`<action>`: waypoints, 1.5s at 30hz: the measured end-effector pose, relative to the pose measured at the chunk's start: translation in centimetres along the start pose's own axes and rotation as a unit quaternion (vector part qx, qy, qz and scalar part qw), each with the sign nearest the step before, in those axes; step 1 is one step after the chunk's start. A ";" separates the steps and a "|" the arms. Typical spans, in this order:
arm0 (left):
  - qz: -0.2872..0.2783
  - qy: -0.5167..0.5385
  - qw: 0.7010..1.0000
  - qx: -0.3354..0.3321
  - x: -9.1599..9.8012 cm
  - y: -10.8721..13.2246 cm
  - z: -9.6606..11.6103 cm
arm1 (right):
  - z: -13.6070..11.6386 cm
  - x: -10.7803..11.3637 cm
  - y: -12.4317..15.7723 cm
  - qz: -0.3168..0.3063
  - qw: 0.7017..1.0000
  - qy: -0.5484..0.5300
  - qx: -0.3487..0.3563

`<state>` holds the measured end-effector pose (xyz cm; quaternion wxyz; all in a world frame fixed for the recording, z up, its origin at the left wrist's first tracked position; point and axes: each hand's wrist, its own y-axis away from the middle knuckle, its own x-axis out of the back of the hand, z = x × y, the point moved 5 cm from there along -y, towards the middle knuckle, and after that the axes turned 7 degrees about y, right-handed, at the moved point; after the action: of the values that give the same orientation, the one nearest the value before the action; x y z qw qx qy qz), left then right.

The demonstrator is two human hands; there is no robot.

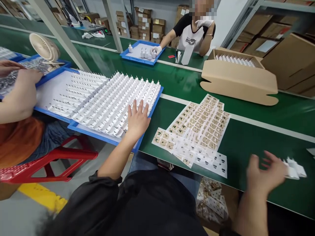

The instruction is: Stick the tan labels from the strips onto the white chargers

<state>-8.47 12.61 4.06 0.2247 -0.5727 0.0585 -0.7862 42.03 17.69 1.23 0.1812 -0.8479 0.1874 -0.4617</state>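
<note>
My left hand (137, 119) lies flat with fingers spread on the near right corner of a blue tray (104, 137) packed with rows of white charger plugs (118, 96). My right hand (265, 172) hovers low over the green belt (258, 137) at the right, blurred by motion, fingers loosely spread. Two or three white plugs (294, 168) lie just past its fingertips, and I cannot tell whether it touches them. Between my hands lie sheets of small labels (199, 129), overlapping on the belt.
A cardboard box of white plugs (240, 78) sits further back on the belt. A person across the belt handles plugs in a small blue tray (137, 57). Another person's arm (19, 95) reaches in from the left, above a red stool (49, 162). A small fan (44, 47) stands left.
</note>
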 end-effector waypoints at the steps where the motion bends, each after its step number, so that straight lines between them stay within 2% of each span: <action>1: -0.011 -0.005 1.000 -0.004 -0.4 -0.4 0.2 | -2.2 -1.0 0.5 0.010 1.000 0.020 0.022; 4: 0.000 -0.003 1.000 -0.020 -1.0 -0.8 0.5 | -9.8 -5.2 2.9 -0.062 0.983 -0.023 0.172; 7: 0.034 0.000 0.999 -0.027 -0.8 -0.7 0.2 | -16.0 -9.3 6.1 -0.175 0.938 -0.073 0.291; 9: 0.035 -0.005 0.999 -0.025 -0.6 -0.6 -0.1 | -18.5 -11.3 7.6 -0.222 0.915 -0.066 0.329; 12: 0.016 -0.020 0.999 -0.031 -0.4 -0.5 -0.5 | -20.3 -13.3 8.7 -0.254 0.897 -0.019 0.360; 17: -0.002 -0.051 0.997 -0.059 -0.4 -0.1 -0.9 | -20.9 -14.2 8.7 -0.290 0.878 0.002 0.382; 22: -0.006 -0.016 0.998 -0.067 -0.3 -0.4 -1.2 | -20.8 -14.0 8.9 -0.293 0.877 0.009 0.381; 26: 0.030 0.052 0.996 -0.065 1.8 0.2 -1.0 | -20.7 -13.8 9.2 -0.292 0.878 0.001 0.380; 29: 0.059 0.160 0.984 -0.057 3.1 1.7 -0.2 | -20.6 -13.8 9.3 -0.308 0.876 -0.015 0.372; 31: 0.035 0.270 0.962 -0.026 2.3 3.0 0.5 | -20.7 -13.7 9.3 -0.317 0.876 -0.022 0.363; 33: -0.013 0.375 0.927 0.024 0.1 4.4 1.4 | -20.6 -13.5 9.4 -0.321 0.877 -0.021 0.357; 35: -0.063 0.423 0.902 0.054 -2.4 5.7 2.3 | -20.6 -13.2 9.7 -0.324 0.875 -0.013 0.359; 37: -0.110 0.410 0.903 0.062 -4.5 6.9 3.2 | -20.4 -12.7 10.2 -0.329 0.870 -0.008 0.367; 39: -0.152 0.366 0.917 0.054 -5.6 7.8 3.7 | -20.2 -12.1 10.8 -0.333 0.866 -0.011 0.374; 42: -0.182 0.312 0.932 0.039 -5.6 8.9 4.0 | -19.8 -11.3 11.7 -0.337 0.864 -0.022 0.374; 45: -0.179 0.291 0.939 0.044 -5.1 9.8 3.8 | -19.7 -10.9 12.4 -0.337 0.862 -0.039 0.376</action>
<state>-0.97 6.65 -2.52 0.0784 -0.3094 -0.0169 -0.9475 17.90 9.65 -2.51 0.3261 -0.7442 -0.3048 -0.4969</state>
